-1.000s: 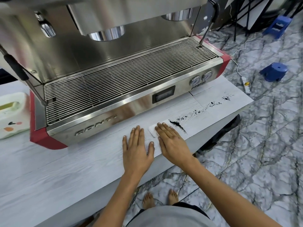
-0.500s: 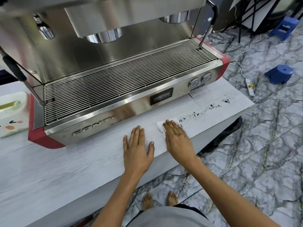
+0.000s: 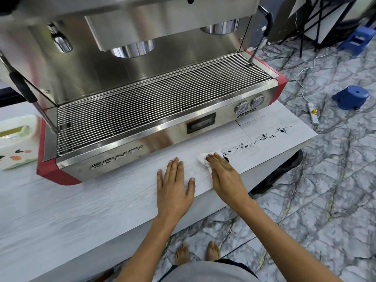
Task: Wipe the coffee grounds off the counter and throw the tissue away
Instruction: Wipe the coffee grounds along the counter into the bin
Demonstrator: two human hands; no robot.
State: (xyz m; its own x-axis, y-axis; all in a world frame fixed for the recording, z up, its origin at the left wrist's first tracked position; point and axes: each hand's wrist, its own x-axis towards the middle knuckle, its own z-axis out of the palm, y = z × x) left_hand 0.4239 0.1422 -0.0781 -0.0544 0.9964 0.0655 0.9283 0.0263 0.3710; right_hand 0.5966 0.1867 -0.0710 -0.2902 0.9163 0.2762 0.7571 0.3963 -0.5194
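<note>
Pressing flat on a white tissue (image 3: 203, 158), the right hand (image 3: 225, 178) keeps its fingers straight and close together, its grip apart rather than curled round the paper. The tissue lies on the white wood-grain counter (image 3: 81, 210), just in front of the espresso machine (image 3: 142, 98), with only its left and far corners showing past the fingertips. The left hand (image 3: 175, 190) rests palm down on the counter just beside it, fingers straight and slightly spread, holding nothing. Dark coffee grounds (image 3: 242, 146) trail in scattered patches from the tissue's right edge toward the counter's far right corner; a small dark clump sits against the right hand's outer side. A pale tissue box (image 3: 16, 139) stands on the counter left of the machine. Below, bare feet (image 3: 196, 253) stand on the marbled floor (image 3: 315, 200), and a blue stool (image 3: 351, 97) sits near a white power strip (image 3: 313, 115).
</note>
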